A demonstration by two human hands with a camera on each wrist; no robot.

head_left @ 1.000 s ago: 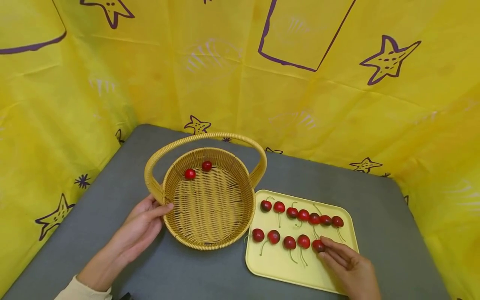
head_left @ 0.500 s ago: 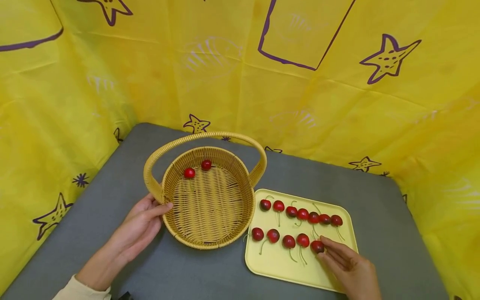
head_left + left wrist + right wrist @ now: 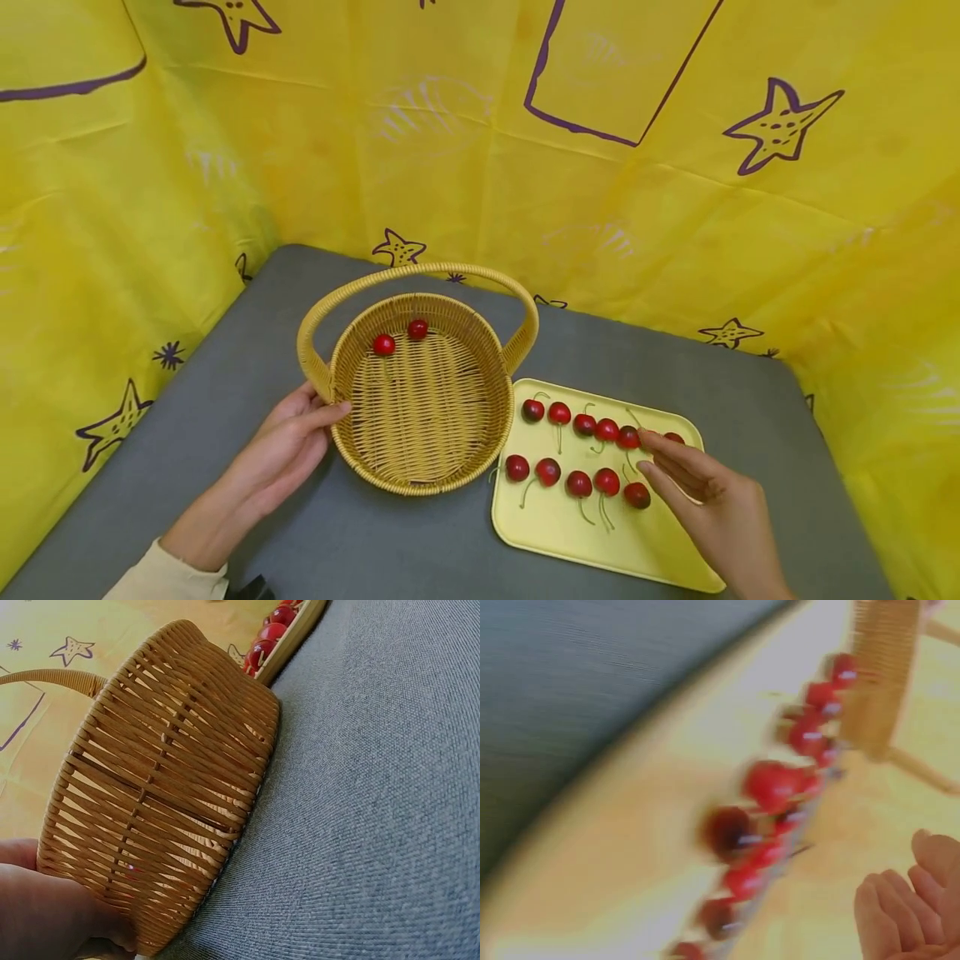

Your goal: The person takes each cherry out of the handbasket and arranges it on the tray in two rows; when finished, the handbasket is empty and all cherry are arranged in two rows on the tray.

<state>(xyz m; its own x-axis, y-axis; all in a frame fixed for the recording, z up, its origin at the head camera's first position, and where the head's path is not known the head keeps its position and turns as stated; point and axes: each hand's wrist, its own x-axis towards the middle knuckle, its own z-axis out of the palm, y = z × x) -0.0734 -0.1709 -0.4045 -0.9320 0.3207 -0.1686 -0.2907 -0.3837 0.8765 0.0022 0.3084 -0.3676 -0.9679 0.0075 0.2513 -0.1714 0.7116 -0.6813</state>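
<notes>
With its thumb over the rim and its fingers outside, my left hand (image 3: 288, 437) grips the round wicker basket (image 3: 420, 408) beside the base of its handle. Two red cherries (image 3: 384, 345) lie inside, against the far left wall. My right hand (image 3: 720, 496) is over the right part of the yellow tray (image 3: 555, 542), thumb and fingers apart and holding nothing. Just below the fingertips lies the end cherry (image 3: 637, 495) of the near row. Fingers partly cover the right end of the far row of cherries (image 3: 558, 413). The right wrist view is blurred.
The basket stands left of the tray, their edges close together. Its tall arched handle (image 3: 420, 268) rises over the far side. Grey cloth (image 3: 390, 550) covers the table. Yellow printed curtains (image 3: 450, 167) close off the back and sides.
My right hand has let go of the end cherry in the near row and moved up and back over the tray, its fingers spreading. The left hand keeps holding the basket.
</notes>
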